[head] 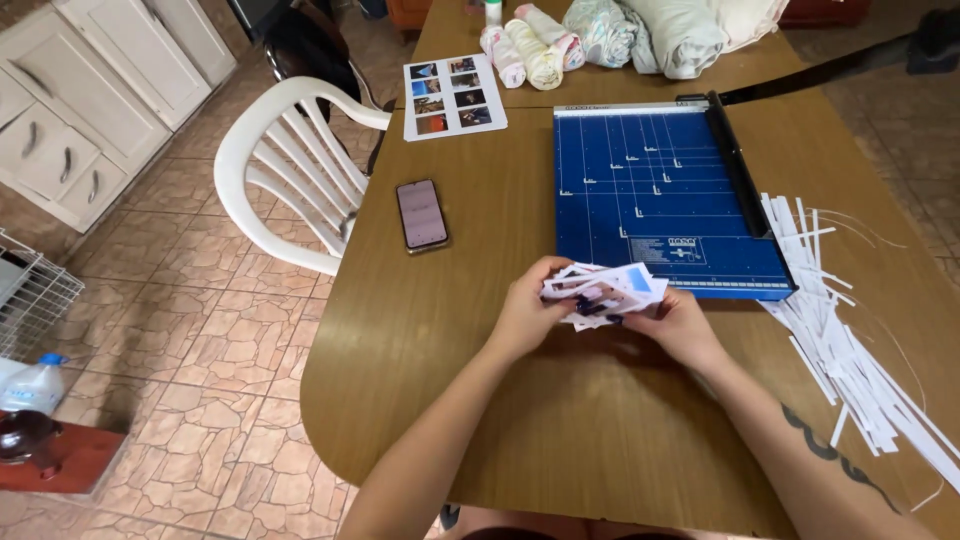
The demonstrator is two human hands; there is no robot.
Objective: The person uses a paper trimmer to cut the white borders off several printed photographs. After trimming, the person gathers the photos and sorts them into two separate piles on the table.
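Holding a loose stack of small cut photos [605, 293] above the table [440, 330], just off the near edge of the blue paper cutter [660, 200], the left hand [522, 318] and right hand [680, 325] were both closed on it from either side. The stack was fanned unevenly; in my judgement prints could slide out and mix with the paper strips [850, 340] at three o'clock. No container was seen on the table; a wire basket [35, 295] at nine o'clock showed no contents.
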